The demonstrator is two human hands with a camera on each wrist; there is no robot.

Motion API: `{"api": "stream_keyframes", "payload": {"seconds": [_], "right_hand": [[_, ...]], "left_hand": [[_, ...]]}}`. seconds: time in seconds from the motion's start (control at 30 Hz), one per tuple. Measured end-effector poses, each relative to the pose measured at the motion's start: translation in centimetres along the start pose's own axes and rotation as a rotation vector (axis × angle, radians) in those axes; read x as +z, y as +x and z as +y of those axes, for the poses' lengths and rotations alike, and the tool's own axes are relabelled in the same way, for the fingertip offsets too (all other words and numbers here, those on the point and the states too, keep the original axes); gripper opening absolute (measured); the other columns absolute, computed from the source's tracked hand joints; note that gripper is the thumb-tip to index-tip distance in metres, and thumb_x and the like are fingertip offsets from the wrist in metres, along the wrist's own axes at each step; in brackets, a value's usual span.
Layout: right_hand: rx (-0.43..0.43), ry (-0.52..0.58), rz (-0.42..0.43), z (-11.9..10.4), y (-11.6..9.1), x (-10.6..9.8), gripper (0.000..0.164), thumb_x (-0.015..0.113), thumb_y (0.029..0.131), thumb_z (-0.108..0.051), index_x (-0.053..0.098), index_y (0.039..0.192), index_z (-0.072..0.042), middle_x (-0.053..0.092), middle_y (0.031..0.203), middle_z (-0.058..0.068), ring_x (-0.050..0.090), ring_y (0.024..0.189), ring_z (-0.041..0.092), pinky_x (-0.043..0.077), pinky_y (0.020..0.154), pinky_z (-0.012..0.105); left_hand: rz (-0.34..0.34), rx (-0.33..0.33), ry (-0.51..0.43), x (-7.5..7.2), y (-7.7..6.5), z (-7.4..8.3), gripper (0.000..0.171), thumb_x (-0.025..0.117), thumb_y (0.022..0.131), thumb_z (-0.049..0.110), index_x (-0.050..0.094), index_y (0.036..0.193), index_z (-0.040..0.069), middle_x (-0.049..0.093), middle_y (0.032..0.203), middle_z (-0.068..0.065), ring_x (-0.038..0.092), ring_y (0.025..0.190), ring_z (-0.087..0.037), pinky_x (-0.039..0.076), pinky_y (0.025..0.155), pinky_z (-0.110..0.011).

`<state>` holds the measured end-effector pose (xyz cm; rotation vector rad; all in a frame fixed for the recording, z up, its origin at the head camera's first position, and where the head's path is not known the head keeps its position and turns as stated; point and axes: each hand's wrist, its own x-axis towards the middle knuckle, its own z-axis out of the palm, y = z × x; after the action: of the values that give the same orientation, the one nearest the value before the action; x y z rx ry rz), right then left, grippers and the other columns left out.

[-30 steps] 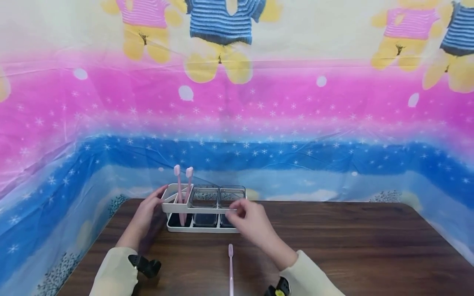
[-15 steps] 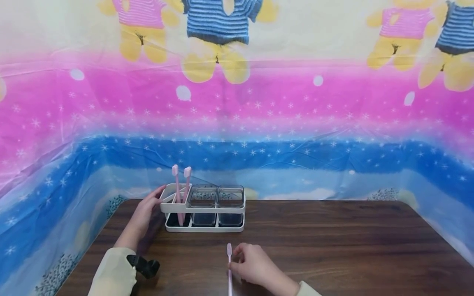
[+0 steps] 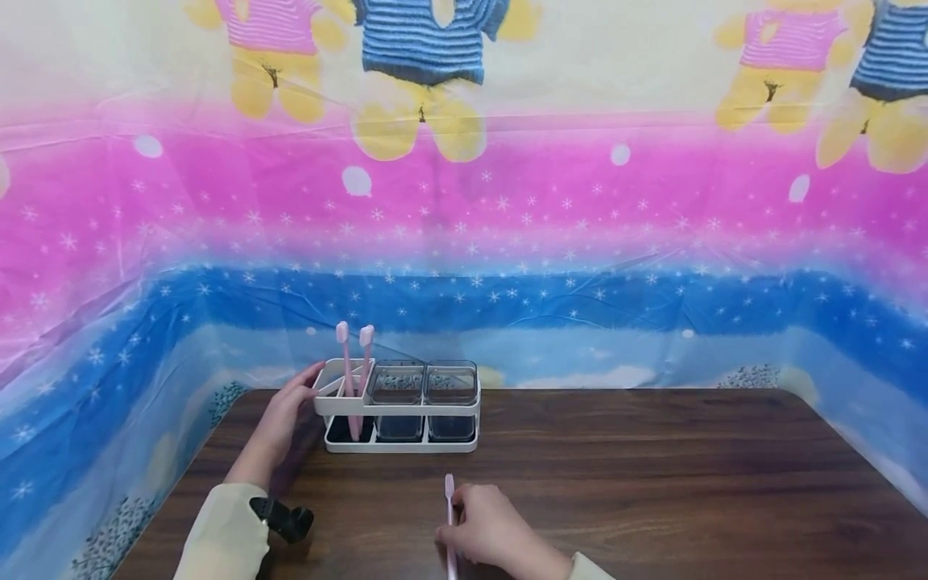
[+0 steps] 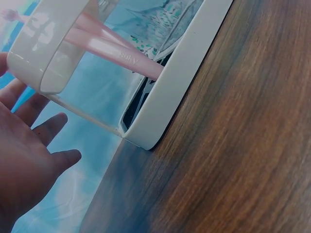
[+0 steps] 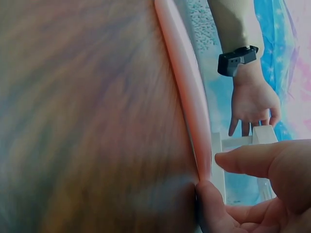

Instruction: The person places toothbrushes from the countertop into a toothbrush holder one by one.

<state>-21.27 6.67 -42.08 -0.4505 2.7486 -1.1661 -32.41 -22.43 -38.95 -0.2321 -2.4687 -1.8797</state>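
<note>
My right hand (image 3: 496,528) is low over the table's front part, thumb and index finger about the handle of a pink toothbrush (image 3: 449,487). The brush lies on the wood, head toward the rack. In the right wrist view the index fingertip touches the pink handle (image 5: 187,87), the thumb tip close to it. My left hand (image 3: 283,419) rests its fingers against the left end of a white two-tier rack (image 3: 406,411); the left wrist view shows them spread at its upper rim. Two pink toothbrushes (image 3: 346,370) stand tilted in the rack's left compartment.
Beside the toothbrushes, two clear square cups (image 3: 449,387) sit in the rack's middle and right compartments. The brown wooden table (image 3: 652,475) reaches back to a printed pink and blue cloth (image 3: 544,306). A black wrist device (image 3: 283,519) is strapped on the left sleeve.
My right hand has come from the rack's right end toward the front, down to the lying toothbrush, and its fingers have closed in about the handle. The left hand keeps its place.
</note>
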Motion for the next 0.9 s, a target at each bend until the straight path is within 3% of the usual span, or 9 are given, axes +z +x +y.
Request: {"api": "stream_keyframes", "payload": {"seconds": [0.37, 0.5, 0.77, 0.9], "right_hand": [[-0.009, -0.089, 0.060, -0.49, -0.28, 0.36, 0.028, 0.072, 0.064, -0.018, 0.061, 0.083, 0.001, 0.051, 0.054, -0.005, 0.047, 0.036, 0.002, 0.041, 0.036, 0.018], [-0.012, -0.153, 0.069, -0.60, -0.20, 0.39, 0.026, 0.070, 0.062, -0.015, 0.062, 0.082, -0.001, 0.053, 0.060, -0.004, 0.050, 0.048, 0.005, 0.042, 0.044, 0.018], [0.033, -0.158, -0.003, -0.75, 0.10, 0.38, 0.030, 0.068, 0.062, -0.013, 0.063, 0.088, 0.001, 0.054, 0.063, -0.003, 0.049, 0.056, 0.009, 0.042, 0.047, 0.021], [0.006, -0.170, 0.007, -0.56, 0.05, 0.40, 0.028, 0.068, 0.061, -0.014, 0.063, 0.085, -0.002, 0.053, 0.061, -0.006, 0.048, 0.056, 0.007, 0.041, 0.049, 0.021]], "left_hand": [[-0.004, -0.003, -0.015, -0.03, -0.06, 0.14, 0.054, 0.027, 0.090, 0.015, 0.021, 0.143, 0.010, 0.012, 0.149, -0.016, 0.009, 0.136, -0.034, 0.010, 0.107, -0.056], [-0.002, -0.005, -0.014, 0.02, -0.07, 0.13, 0.054, 0.027, 0.090, 0.015, 0.021, 0.144, 0.011, 0.012, 0.150, -0.015, 0.010, 0.136, -0.035, 0.011, 0.107, -0.056], [-0.003, -0.003, -0.009, 0.02, 0.01, -0.18, 0.054, 0.028, 0.090, 0.016, 0.021, 0.143, 0.012, 0.012, 0.150, -0.014, 0.009, 0.137, -0.034, 0.011, 0.107, -0.056], [-0.007, -0.001, -0.013, 0.00, 0.04, -0.12, 0.054, 0.027, 0.090, 0.015, 0.021, 0.143, 0.012, 0.011, 0.150, -0.014, 0.008, 0.137, -0.034, 0.010, 0.107, -0.056]]}}
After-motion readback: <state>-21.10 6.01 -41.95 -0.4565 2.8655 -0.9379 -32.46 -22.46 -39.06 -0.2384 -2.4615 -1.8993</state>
